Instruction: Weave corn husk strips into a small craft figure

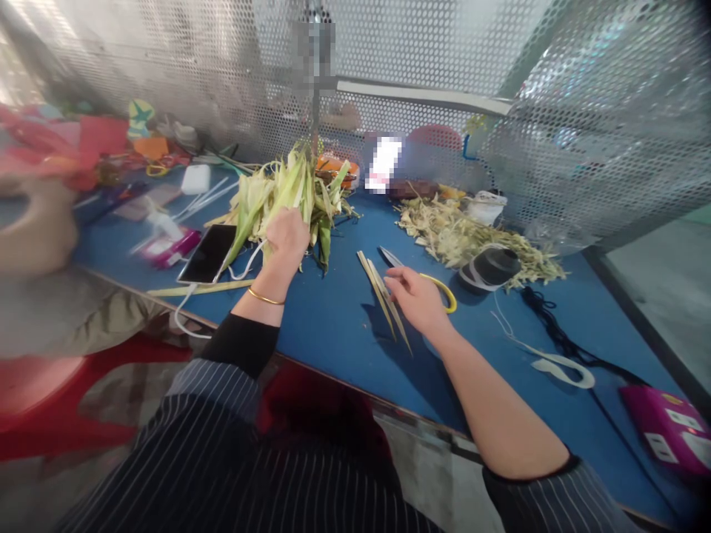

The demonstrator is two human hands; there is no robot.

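A bunch of pale green corn husks (272, 189) lies heaped at the back of the blue table. My left hand (287, 235) is closed in a fist at the front of this bunch, on a husk; its fingertips are hidden. To the right, my right hand (416, 296) is held over the table with loosely bent fingers, apart from one another. Close to its fingertips are narrow husk strips (378, 292); whether they touch is hard to see. Scissors with yellow handles (444, 291) lie partly under this hand, blade pointing up and left.
A phone (208, 254) with a white cable lies left, near a magenta power strip (169, 248). Husk scraps (449, 229) and a dark thread spool (489, 268) are right. Another magenta power strip (663, 429) lies front right. At far left is another person's blurred arm (38, 222).
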